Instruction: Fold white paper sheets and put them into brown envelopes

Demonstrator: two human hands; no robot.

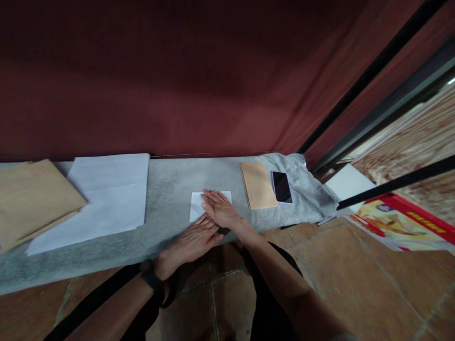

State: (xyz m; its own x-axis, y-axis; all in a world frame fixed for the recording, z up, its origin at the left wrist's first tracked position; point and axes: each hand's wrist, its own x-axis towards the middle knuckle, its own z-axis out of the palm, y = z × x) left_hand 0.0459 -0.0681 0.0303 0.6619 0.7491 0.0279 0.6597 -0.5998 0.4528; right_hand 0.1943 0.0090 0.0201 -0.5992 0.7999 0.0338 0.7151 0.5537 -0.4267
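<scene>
A small white sheet of paper lies on the grey cloth-covered bench in front of me. My right hand rests flat across it, fingers stretched out and pointing up and left. Lower and to the left, my left hand lies with its fingers extended, their tips meeting or passing under the right hand. Both palms face down, and part of the paper is hidden beneath them. A dark band circles my left wrist.
Right of the paper lie a tan notebook and a phone. On the left, brown envelopes overlap large white sheets. A dark red wall rises behind the bench. A colourful box and black bars stand right.
</scene>
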